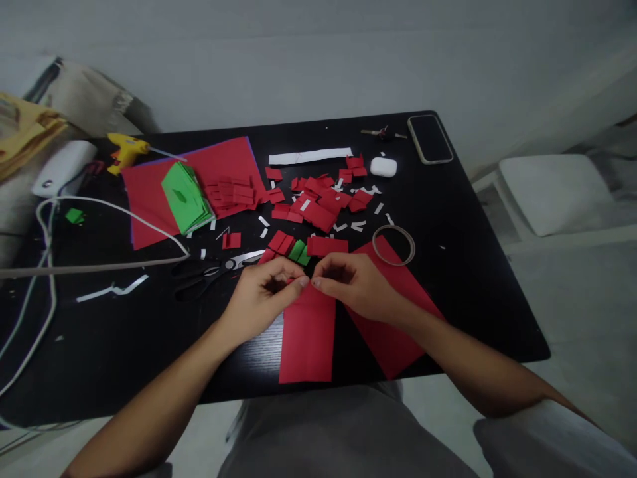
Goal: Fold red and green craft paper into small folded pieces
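My left hand [266, 295] and my right hand [355, 285] meet over the front middle of the table. Thumb and forefinger are pinched together on each, the fingertips almost touching. Whatever lies between them is too small to make out. Beneath the fingers a red paper strip [308, 338] runs toward the table's front edge. Under my right wrist lies a wider red paper piece [393, 332]. Just beyond the hands are a small folded green paper piece [299, 252] and a folded red paper piece [327, 247]. Scissors [231, 263] lie left of my left hand, blades partly behind it.
Red folded pieces [318, 202] and white scraps are scattered mid-table. A tape roll [393, 245] rests on red paper. At the left are a green paper stack [185, 196], a yellow glue gun [127, 151] and a looping white cable [119, 209]. A phone [430, 139] lies far right.
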`<state>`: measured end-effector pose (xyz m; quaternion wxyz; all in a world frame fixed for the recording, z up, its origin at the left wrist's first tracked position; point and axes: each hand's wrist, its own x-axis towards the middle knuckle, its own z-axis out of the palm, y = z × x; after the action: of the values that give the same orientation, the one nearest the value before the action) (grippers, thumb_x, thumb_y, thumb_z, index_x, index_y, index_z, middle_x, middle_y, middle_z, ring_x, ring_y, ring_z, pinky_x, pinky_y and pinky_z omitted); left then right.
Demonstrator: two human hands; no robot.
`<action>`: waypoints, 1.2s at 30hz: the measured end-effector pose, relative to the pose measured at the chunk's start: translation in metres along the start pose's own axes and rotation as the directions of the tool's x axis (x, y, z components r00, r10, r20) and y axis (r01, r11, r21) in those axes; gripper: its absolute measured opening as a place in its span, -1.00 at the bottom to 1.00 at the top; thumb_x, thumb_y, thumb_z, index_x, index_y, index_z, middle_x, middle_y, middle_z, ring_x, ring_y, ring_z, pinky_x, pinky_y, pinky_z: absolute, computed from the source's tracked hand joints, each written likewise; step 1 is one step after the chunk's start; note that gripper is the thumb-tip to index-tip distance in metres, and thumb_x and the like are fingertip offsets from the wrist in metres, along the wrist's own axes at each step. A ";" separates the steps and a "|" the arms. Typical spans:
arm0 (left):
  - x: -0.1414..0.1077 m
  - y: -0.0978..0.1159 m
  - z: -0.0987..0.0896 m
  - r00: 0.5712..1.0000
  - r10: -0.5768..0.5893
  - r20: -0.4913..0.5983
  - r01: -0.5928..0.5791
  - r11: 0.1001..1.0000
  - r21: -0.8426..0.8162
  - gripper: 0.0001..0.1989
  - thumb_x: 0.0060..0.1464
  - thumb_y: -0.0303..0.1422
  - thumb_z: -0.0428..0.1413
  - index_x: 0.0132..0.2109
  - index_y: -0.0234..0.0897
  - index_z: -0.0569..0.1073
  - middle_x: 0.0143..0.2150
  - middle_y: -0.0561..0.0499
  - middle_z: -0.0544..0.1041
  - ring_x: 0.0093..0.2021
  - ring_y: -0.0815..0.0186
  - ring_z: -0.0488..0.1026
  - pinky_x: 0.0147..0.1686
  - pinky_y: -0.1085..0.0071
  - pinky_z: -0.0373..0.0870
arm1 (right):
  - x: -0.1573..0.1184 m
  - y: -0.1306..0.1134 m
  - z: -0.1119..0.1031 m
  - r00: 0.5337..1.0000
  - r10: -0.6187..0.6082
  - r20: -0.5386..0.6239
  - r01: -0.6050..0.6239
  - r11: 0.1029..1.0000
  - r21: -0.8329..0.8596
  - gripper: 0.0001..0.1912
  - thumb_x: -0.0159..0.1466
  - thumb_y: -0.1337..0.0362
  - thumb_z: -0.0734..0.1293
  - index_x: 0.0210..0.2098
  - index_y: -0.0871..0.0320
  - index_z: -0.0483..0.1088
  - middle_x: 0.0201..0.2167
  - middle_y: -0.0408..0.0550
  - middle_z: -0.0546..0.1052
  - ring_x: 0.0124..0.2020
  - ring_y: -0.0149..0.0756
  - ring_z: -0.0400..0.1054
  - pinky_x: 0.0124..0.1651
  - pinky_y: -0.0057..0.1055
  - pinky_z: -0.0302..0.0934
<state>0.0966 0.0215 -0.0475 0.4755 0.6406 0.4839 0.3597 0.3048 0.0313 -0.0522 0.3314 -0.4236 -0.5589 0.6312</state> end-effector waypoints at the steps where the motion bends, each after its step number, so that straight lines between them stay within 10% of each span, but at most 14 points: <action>1: 0.000 0.000 0.000 1.000 -0.007 -0.008 0.007 1.000 -0.001 -0.88 0.16 -0.33 0.24 -0.34 -0.26 0.58 -0.55 0.13 0.43 -0.57 0.46 0.28 -0.59 0.54 0.18 | 0.001 0.000 -0.001 1.000 0.014 -0.001 -0.014 1.000 -0.007 -0.93 0.22 0.29 0.43 -0.37 0.15 0.53 -0.45 -0.18 0.53 -0.43 -0.42 0.36 -0.35 -0.44 0.24; 8: 0.006 -0.002 -0.008 0.989 -0.125 -0.078 0.124 0.992 -0.021 -0.80 0.08 -0.27 0.26 -0.40 -0.31 0.55 -0.55 0.12 0.36 -0.53 0.46 0.24 -0.53 0.55 0.19 | 0.010 0.002 -0.011 0.981 0.178 0.076 -0.190 0.962 0.196 -0.88 0.18 0.25 0.44 -0.43 0.16 0.47 -0.57 -0.21 0.55 -0.52 -0.37 0.50 -0.38 -0.42 0.40; 36: 0.009 -0.015 -0.009 0.945 -0.323 0.059 0.325 0.893 -0.313 -0.57 -0.03 -0.15 0.46 -0.07 -0.25 0.58 -0.46 0.11 0.56 -0.48 0.39 0.48 -0.43 0.50 0.41 | 0.009 0.003 -0.009 0.966 0.258 0.011 -0.251 0.925 0.287 -0.63 0.07 0.03 0.64 -0.47 0.21 0.60 -0.51 -0.12 0.61 -0.47 -0.38 0.54 -0.33 -0.43 0.53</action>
<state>0.0865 0.0342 -0.0589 0.6271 0.4669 0.5179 0.3470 0.3095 0.0427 -0.0572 0.3119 -0.4486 -0.3976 0.7372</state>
